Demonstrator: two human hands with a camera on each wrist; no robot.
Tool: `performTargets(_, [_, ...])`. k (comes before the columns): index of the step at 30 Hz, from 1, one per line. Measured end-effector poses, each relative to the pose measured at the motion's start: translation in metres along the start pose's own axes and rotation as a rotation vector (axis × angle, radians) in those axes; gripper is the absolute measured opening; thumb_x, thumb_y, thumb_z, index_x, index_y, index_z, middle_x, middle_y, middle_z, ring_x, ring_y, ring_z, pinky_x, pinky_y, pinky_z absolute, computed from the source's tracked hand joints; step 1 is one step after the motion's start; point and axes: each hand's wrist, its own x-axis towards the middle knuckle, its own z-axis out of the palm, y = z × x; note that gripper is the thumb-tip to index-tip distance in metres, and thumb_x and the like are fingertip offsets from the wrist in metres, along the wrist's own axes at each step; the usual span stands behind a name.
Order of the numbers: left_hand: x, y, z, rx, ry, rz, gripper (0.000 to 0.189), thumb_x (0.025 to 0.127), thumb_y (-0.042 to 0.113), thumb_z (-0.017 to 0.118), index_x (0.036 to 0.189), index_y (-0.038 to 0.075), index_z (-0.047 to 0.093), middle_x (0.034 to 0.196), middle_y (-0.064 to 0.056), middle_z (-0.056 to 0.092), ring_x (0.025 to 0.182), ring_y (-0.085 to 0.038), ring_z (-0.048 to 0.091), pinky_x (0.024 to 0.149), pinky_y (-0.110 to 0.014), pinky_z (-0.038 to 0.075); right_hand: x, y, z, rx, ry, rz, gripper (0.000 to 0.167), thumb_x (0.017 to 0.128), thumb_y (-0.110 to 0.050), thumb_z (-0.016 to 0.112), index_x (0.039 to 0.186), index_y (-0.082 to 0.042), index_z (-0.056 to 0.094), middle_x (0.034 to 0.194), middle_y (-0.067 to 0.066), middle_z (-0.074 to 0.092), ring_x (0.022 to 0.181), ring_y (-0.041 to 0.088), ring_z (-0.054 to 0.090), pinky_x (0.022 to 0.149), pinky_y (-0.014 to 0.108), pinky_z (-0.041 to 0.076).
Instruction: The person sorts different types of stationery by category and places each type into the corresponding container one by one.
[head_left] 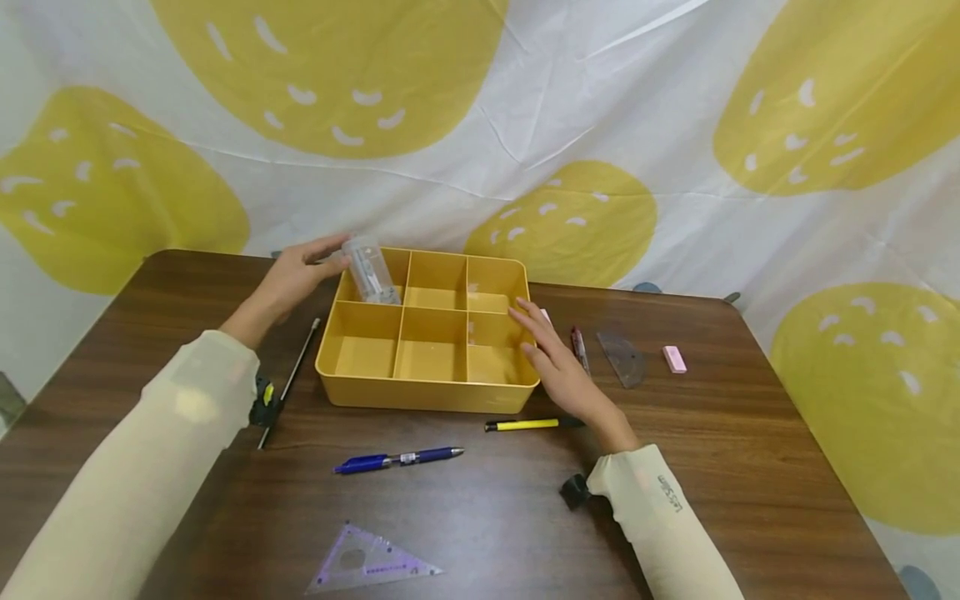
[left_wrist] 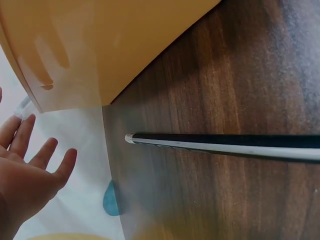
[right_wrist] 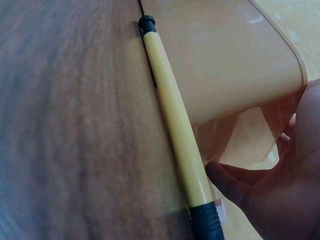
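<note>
My left hand (head_left: 296, 271) pinches the top end of a clear plastic container (head_left: 371, 271) with small pale pieces inside. The container stands tilted in the back left compartment of a yellow divided box (head_left: 427, 396); in the left wrist view the fingers (left_wrist: 47, 150) spread beside the box's wall, and the container is mostly hidden. My right hand (head_left: 558, 371) touches the box's right side, fingers fairly straight along the rim. From the right wrist, its thumb (right_wrist: 227, 182) lies near the outer wall, beside a yellow pen (right_wrist: 175, 115) with black ends.
A blue pen (head_left: 397, 458) and a clear triangle ruler (head_left: 367, 558) lie in front of the box. Left of it lies a thin black-and-silver stick (head_left: 300, 358). On the right are a dark red pen (head_left: 580, 348), a protractor (head_left: 622, 360) and a pink eraser (head_left: 674, 359). A patterned cloth hangs behind.
</note>
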Motion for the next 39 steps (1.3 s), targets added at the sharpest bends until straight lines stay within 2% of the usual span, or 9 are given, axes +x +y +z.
performTargets(3, [-0.002, -0.001, 0.0, -0.008, -0.011, -0.011, 0.062, 0.097, 0.04, 0.055, 0.15, 0.018, 0.032, 0.155, -0.01, 0.026, 0.14, -0.037, 0.019, 0.107, -0.058, 0.02, -0.001, -0.004, 0.0, 0.006, -0.01, 0.01, 0.05, 0.105, -0.005, 0.031, 0.153, -0.015, 0.022, 0.16, 0.005, 0.004, 0.142, 0.015, -0.014, 0.111, 0.054, -0.002])
performTargets(10, [-0.003, -0.003, 0.001, -0.026, -0.009, -0.02, 0.059, 0.098, 0.034, 0.054, 0.15, 0.018, 0.033, 0.155, -0.01, 0.024, 0.14, -0.036, 0.018, 0.107, -0.058, 0.019, -0.002, -0.038, -0.006, 0.025, -0.029, 0.048, 0.047, 0.106, -0.018, 0.032, 0.151, -0.008, 0.022, 0.158, 0.006, 0.003, 0.142, 0.023, -0.013, 0.111, 0.055, -0.001])
performTargets(14, [-0.003, -0.004, 0.001, -0.036, -0.008, -0.019, 0.058, 0.098, 0.033, 0.054, 0.15, 0.018, 0.034, 0.155, -0.011, 0.024, 0.14, -0.036, 0.019, 0.107, -0.058, 0.02, -0.003, -0.041, -0.007, 0.02, -0.037, 0.056, 0.047, 0.106, -0.018, 0.031, 0.152, -0.008, 0.022, 0.159, 0.007, 0.003, 0.142, 0.022, -0.013, 0.111, 0.054, -0.002])
performTargets(17, [-0.004, -0.004, 0.0, -0.035, -0.01, -0.013, 0.058, 0.098, 0.034, 0.055, 0.15, 0.017, 0.034, 0.155, -0.012, 0.024, 0.14, -0.037, 0.02, 0.107, -0.058, 0.02, -0.003, -0.038, -0.006, 0.023, -0.039, 0.05, 0.047, 0.106, -0.017, 0.031, 0.152, -0.008, 0.022, 0.159, 0.009, 0.003, 0.142, 0.022, -0.013, 0.111, 0.054, -0.002])
performTargets(25, [-0.009, -0.001, -0.004, -0.019, 0.009, -0.008, 0.058, 0.097, 0.034, 0.055, 0.148, 0.012, 0.037, 0.151, -0.017, 0.031, 0.137, -0.037, 0.028, 0.107, -0.055, 0.023, -0.002, -0.002, -0.002, -0.005, -0.01, 0.026, 0.047, 0.106, -0.016, 0.031, 0.152, -0.018, 0.022, 0.159, 0.007, 0.004, 0.142, 0.018, -0.013, 0.111, 0.053, -0.001])
performTargets(31, [-0.013, 0.002, -0.012, -0.033, 0.03, 0.012, 0.056, 0.098, 0.031, 0.055, 0.146, 0.008, 0.039, 0.149, -0.018, 0.035, 0.132, -0.037, 0.035, 0.106, -0.054, 0.027, 0.0, 0.001, -0.002, -0.001, -0.004, 0.01, 0.047, 0.106, -0.024, 0.032, 0.153, -0.02, 0.023, 0.16, 0.004, 0.004, 0.143, 0.016, -0.013, 0.111, 0.054, -0.001])
performTargets(39, [-0.026, -0.004, -0.026, -0.016, 0.011, 0.001, 0.061, 0.097, 0.039, 0.055, 0.147, 0.008, 0.038, 0.151, -0.016, 0.031, 0.132, -0.038, 0.035, 0.105, -0.056, 0.025, -0.001, 0.005, 0.001, -0.002, -0.013, 0.012, 0.048, 0.106, -0.016, 0.031, 0.153, -0.021, 0.023, 0.16, 0.005, 0.003, 0.142, 0.015, -0.013, 0.11, 0.055, -0.001])
